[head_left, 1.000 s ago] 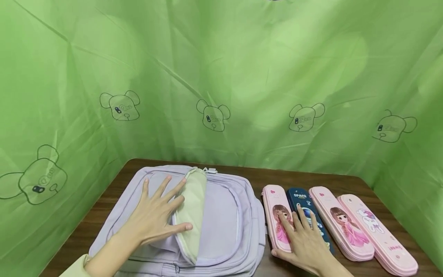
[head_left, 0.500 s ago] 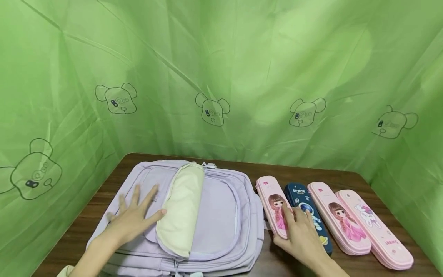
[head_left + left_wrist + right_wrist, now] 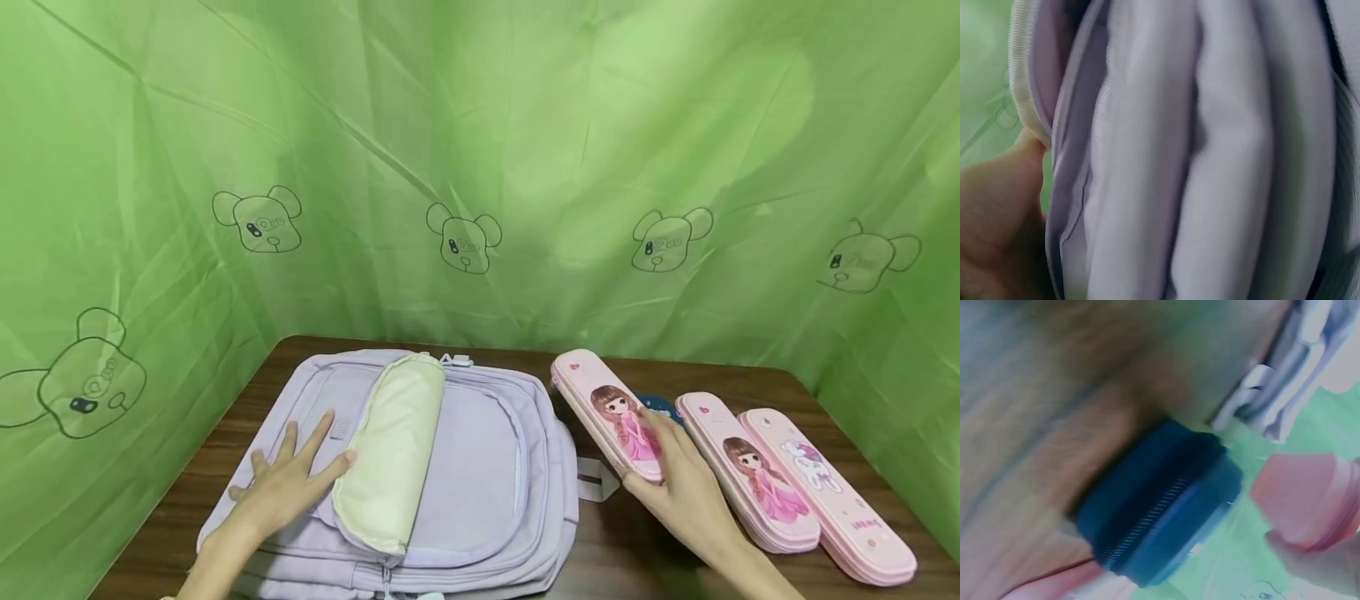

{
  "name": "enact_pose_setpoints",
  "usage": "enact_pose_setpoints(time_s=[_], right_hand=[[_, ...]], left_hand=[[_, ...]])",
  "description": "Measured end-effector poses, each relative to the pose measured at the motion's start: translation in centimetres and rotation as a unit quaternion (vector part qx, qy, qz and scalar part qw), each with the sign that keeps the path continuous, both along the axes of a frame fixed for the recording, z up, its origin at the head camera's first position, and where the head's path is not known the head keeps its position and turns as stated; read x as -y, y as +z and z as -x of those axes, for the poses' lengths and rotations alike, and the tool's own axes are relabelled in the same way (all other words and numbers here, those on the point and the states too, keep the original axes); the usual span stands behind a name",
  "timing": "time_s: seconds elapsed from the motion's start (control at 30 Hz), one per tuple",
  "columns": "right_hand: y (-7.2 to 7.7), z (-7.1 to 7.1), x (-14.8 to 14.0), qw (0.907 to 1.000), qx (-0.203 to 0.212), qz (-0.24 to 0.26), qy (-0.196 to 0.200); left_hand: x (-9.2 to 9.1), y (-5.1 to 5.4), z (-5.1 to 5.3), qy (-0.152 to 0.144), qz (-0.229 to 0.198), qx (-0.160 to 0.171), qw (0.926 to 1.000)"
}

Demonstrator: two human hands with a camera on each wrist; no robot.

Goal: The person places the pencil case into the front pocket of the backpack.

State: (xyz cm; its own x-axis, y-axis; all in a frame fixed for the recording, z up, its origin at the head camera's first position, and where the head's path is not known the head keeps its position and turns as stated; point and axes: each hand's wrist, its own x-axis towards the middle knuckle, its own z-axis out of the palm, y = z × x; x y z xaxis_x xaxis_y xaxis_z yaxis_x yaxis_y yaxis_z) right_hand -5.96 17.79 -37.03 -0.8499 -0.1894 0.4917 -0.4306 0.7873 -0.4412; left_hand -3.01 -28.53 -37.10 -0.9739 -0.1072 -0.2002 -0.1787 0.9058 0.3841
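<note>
A lilac backpack [image 3: 476, 479] lies on the table, its front pocket folded back so that the pale cream lining [image 3: 397, 442] shows. My left hand [image 3: 281, 492] rests with spread fingers on the bag's left part, the thumb touching the lining's edge. Between the thumb and fingers of my right hand [image 3: 686, 492] is a pink pencil case [image 3: 592, 387] with a doll picture, raised off the table and tilted. Mostly behind that hand lies a dark blue pencil case [image 3: 662, 406]; its zipped end [image 3: 1160, 506] shows in the right wrist view.
To the right lie a second pink doll pencil case [image 3: 750, 475] and a paler pink pencil case [image 3: 832, 500] with a unicorn-like figure. A strap with a buckle [image 3: 596, 479] sticks out from the bag's right side. Green curtain [image 3: 555, 167] surrounds the brown wooden table [image 3: 577, 542].
My right hand has taken hold of the leftmost pink pencil case and lifted it. My left hand has slid left off the lining, which now bulges more.
</note>
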Motion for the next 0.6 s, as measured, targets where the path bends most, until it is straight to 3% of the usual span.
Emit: enact_pose_setpoints(time_s=[0.13, 0.33, 0.6], right_hand=[[0.4, -1.0, 1.1, 0.9962, 0.012, 0.014, 0.085], [0.4, -1.5, 3.1, 0.9716, 0.044, 0.026, 0.231], [0.3, -0.4, 3.7, 0.94, 0.097, 0.034, 0.325]], left_hand=[[0.4, 0.0, -0.4, 0.013, -0.008, 0.002, 0.9999], [0.3, -0.1, -0.5, 0.021, -0.009, -0.004, 0.9997], [-0.6, -0.4, 0.2, 0.033, -0.007, -0.013, 0.9993]])
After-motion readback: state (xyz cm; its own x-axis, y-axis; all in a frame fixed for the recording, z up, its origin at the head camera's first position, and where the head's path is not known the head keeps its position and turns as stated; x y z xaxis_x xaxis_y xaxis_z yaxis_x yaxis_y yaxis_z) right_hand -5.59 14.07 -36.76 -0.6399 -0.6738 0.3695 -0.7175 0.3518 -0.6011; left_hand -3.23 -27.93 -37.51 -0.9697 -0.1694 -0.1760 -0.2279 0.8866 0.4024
